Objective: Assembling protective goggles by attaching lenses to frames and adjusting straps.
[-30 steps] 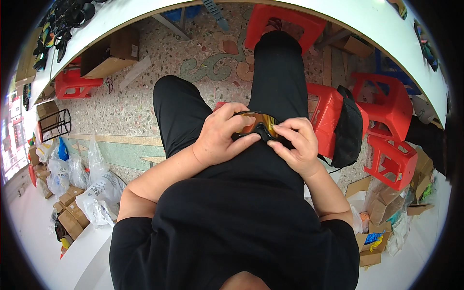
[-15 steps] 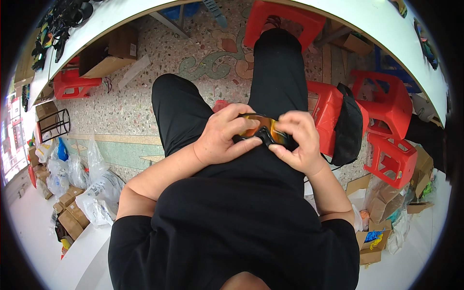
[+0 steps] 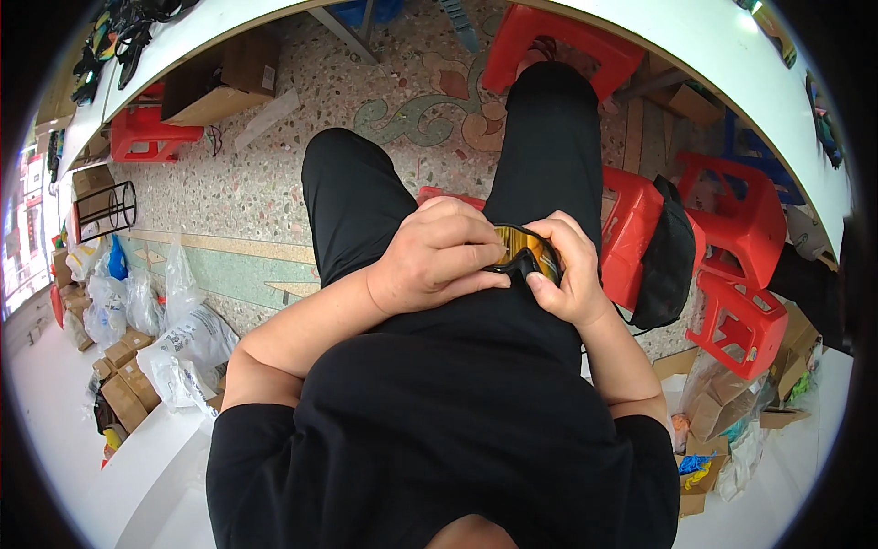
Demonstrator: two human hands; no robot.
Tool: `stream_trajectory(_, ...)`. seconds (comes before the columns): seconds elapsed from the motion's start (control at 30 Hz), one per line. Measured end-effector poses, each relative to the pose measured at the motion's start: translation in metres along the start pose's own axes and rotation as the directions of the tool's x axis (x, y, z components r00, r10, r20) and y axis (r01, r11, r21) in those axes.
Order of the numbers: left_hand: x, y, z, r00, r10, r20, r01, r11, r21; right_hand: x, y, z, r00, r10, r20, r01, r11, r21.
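Observation:
Above my lap I hold a pair of sunglasses (image 3: 519, 240) with a black frame and shiny yellow-orange lenses. My left hand (image 3: 445, 252) is closed round one side, its fingers and thumb pinching the frame and covering most of that lens. On the other side my right hand (image 3: 569, 267) grips the outer edge, with the thumb near the black nose piece. Much of the right-hand lens shows between the two hands. The temples cannot be made out.
A curved white table (image 3: 713, 55) runs along the far side, with dark eyewear (image 3: 119, 41) at its left end. Red stools (image 3: 736, 220) stand to the right, one bearing a black bag (image 3: 660, 261). Cardboard boxes (image 3: 224, 87) and plastic bags (image 3: 187, 352) lie at the left.
My left hand has shifted right over the sunglasses and covers more of its lens. My right fingers have moved from over the lens to the outer rim. The view has shifted slightly.

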State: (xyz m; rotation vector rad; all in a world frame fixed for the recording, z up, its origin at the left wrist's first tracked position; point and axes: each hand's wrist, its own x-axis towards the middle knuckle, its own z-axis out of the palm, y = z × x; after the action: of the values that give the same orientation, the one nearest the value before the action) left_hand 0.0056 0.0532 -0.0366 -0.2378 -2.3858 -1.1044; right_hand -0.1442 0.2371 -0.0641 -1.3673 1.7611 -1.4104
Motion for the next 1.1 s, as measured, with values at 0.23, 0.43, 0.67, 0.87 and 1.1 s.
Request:
stream_trajectory(0.23,0.0,0.009,0.006,1.0,-0.016,-0.001,0.016,1.0,-0.004,0.003,-0.001,0.003,1.0,0.007,-0.018,-0.007,1.0,-0.022)
stream_trajectory(0.43,-0.003,0.002,0.012,0.999,-0.033,-0.031,0.031,0.998,-0.052,0.0,0.004,0.004,1.0,-0.028,0.011,0.028,0.999,-0.027)
stream_trajectory(0.67,0.007,0.003,0.002,0.895,-0.439,-0.081,0.442,0.896,0.032,0.002,-0.013,0.006,0.981,-0.16,-0.106,0.124,0.949,-0.29)
stream_trajectory(0.87,0.009,-0.001,0.007,0.511,-0.797,0.322,0.858,0.453,-0.241,0.013,-0.021,-0.015,0.978,-0.169,0.12,0.197,0.936,-0.291)
stream_trajectory(1.1,0.021,0.011,0.009,0.718,-0.667,0.196,0.688,0.723,-0.063,0.04,-0.001,-0.046,0.731,0.408,0.547,-0.633,0.705,0.32)
